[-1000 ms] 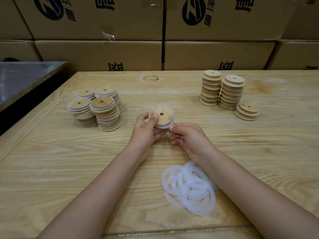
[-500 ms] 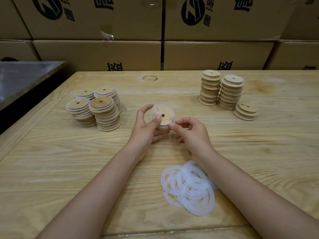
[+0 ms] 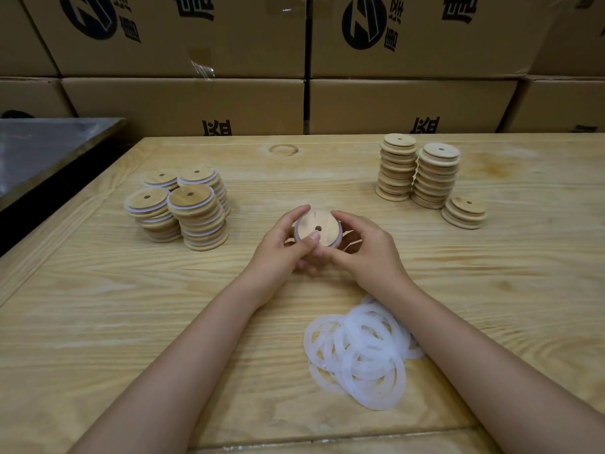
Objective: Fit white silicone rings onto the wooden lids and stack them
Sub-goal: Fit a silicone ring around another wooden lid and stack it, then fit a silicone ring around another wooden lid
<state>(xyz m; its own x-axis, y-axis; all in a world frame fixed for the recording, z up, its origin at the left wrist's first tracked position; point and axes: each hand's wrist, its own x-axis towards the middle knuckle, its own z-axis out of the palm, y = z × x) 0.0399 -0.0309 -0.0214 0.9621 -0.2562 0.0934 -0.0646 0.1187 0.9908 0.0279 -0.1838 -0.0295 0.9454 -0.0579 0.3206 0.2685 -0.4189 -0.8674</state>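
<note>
A round wooden lid (image 3: 322, 226) with a small centre hole and a white silicone ring round its rim is held above the table's middle. My left hand (image 3: 284, 244) grips it from the left, thumb pressed on its face. My right hand (image 3: 366, 249) curls round its right edge. A loose pile of white silicone rings (image 3: 358, 350) lies near the front edge, under my right forearm. Stacks of ringed lids (image 3: 183, 206) stand at the left. Stacks of bare lids (image 3: 422, 173) stand at the far right.
The wooden table (image 3: 98, 322) has a raised border along its left and front edges. Cardboard boxes (image 3: 294, 60) form a wall behind it. A dark metal surface (image 3: 42, 149) lies off the table's left side. A short stack of bare lids (image 3: 464, 213) sits beside the tall ones.
My right hand has moved up from below the lid and now wraps its right edge. The lid has tipped flatter, and my left thumb stays on its face.
</note>
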